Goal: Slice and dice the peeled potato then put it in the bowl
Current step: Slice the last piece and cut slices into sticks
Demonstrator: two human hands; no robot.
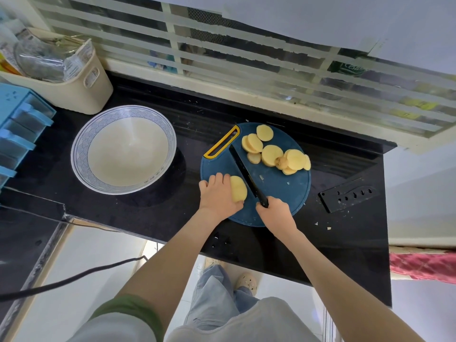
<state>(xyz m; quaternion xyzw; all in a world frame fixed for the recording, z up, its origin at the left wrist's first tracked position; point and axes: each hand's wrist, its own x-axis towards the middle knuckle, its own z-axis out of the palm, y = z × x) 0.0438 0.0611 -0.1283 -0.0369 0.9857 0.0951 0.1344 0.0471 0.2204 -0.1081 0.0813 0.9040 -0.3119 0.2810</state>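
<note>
Leftward, patterned bowl; potato slices on blue board; packets in basket.

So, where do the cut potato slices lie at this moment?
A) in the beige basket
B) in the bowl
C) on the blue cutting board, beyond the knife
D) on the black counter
C: the slices lie on the cutting board, on the far side of the knife, and the bowl holds none.

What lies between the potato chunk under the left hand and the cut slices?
The black knife, held by the right hand, crossing the blue board; head view.
</note>
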